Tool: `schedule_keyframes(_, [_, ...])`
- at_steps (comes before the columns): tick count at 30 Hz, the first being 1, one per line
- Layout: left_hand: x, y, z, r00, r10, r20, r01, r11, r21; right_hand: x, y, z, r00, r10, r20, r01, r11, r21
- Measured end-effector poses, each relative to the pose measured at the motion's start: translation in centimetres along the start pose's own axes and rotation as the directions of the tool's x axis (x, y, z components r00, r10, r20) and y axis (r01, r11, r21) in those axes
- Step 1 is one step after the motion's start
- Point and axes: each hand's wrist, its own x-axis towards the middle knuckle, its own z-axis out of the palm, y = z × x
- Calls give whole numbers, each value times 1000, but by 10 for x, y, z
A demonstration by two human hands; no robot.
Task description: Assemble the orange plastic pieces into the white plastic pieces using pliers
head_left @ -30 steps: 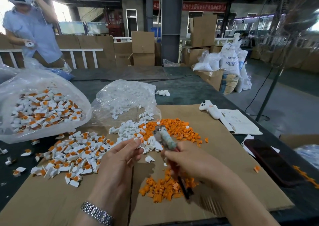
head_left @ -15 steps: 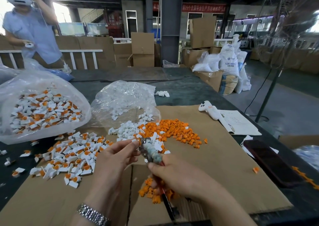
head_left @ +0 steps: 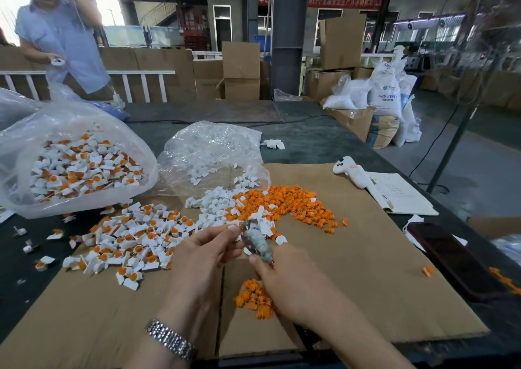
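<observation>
A small white piece (head_left: 233, 229) sits pinched at the fingertips of the left hand (head_left: 210, 248), held above the cardboard sheet (head_left: 366, 270) just in front of the loose heaps, and the nose of the pliers (head_left: 255, 240) meets it from the right. The pliers' long axis runs from that nose down and toward the person, the cloth-wrapped head rising out of the right hand (head_left: 284, 284), whose fingers are curled round the handles; whether an orange insert is already seated between the tips is too blurred to tell. So the piece lies up and to the left of the right hand, at the far end of the tool, and the left hand is the nearer of the two. The squeeze, by my reading, depends on keeping nose and piece in line. Beyond the hands lie the orange pieces (head_left: 293, 203) in a broad pile, with loose white pieces (head_left: 217, 202) touching its left edge and a smaller orange cluster (head_left: 253, 298) near the right wrist. Finished pieces (head_left: 132, 239) spread to the left, with more in a clear bag (head_left: 73, 165) behind them.
</observation>
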Motion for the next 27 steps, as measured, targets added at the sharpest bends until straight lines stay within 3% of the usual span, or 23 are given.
schedule_keyframes(4, [-2,3,0,1000,-28,3,28,998,-54,0,6,-20,968,37,246,-111,949,295])
schedule_keyframes(6, [-2,5,-2,1000,-29,-9,29,999,-39,2,14,-31,961,61,269,-133,956,261])
schedule_keyframes(10, [-5,6,-9,1000,11,-27,-9,997,74,24,38,-42,994,108,-34,-111,990,-83])
schedule_keyframes(13, [-5,3,-14,996,49,-78,-36,986,160,42,62,-42,968,137,-212,-214,891,-400])
schedule_keyframes(16, [2,2,-24,969,57,-239,-18,987,162,51,83,-31,952,147,-270,-279,781,-559])
schedule_keyframes(19, [14,4,-37,920,86,-383,-49,993,106,53,96,-21,939,140,-314,-313,723,-616])
schedule_keyframes(21, [17,0,-44,899,204,-387,-97,956,278,53,101,-17,932,118,-344,-324,698,-639])
schedule_keyframes(24, [11,-16,-49,889,382,-251,-174,790,587,54,104,-17,933,141,-331,-327,719,-613])
schedule_keyframes(27, [-1,-28,-51,923,376,-85,-214,684,697,54,103,-27,924,164,-346,-321,825,-465])
